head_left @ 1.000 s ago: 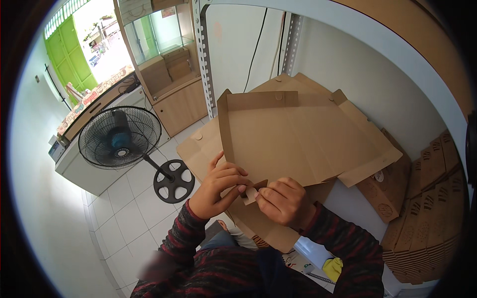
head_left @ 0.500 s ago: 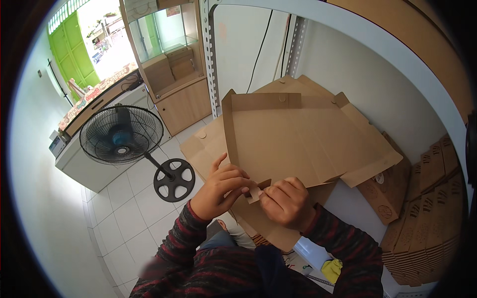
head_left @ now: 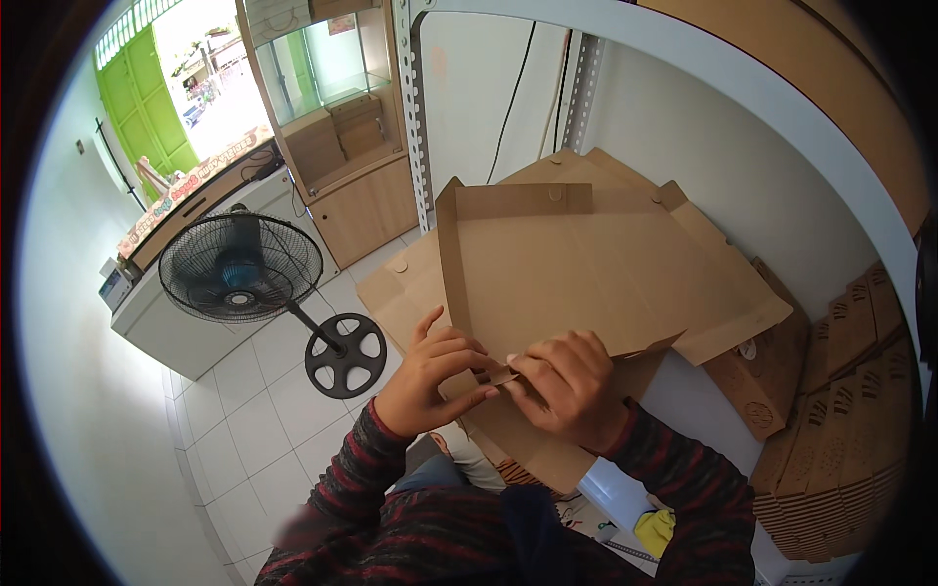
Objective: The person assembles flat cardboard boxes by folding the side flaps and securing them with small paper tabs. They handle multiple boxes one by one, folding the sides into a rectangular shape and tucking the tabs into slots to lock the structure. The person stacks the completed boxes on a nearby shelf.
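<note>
A brown cardboard box (head_left: 576,264) lies partly folded in front of me, its left wall and part of its far wall standing up. My left hand (head_left: 430,381) pinches the near left corner between thumb and fingers, with the index finger raised. Close beside it, my right hand (head_left: 567,386) grips the near wall and the small corner flap (head_left: 502,375). The right fingers are curled over the wall's top edge, and they hide part of the fold. On the right, a side flap (head_left: 733,330) of the box spreads outward, not upright.
More flat cardboard sheets (head_left: 401,288) lie under the box. Stacked folded boxes (head_left: 831,469) stand at the right, with a closed box (head_left: 757,391) beside them. A black fan (head_left: 239,269) stands on the tiled floor at left. White shelf posts (head_left: 414,117) rise behind; a yellow cloth (head_left: 655,532) sits low right.
My right hand has turned and its fingers have opened out somewhat over the near wall. The left thumb has moved down along the corner, and the small flap is tilted differently.
</note>
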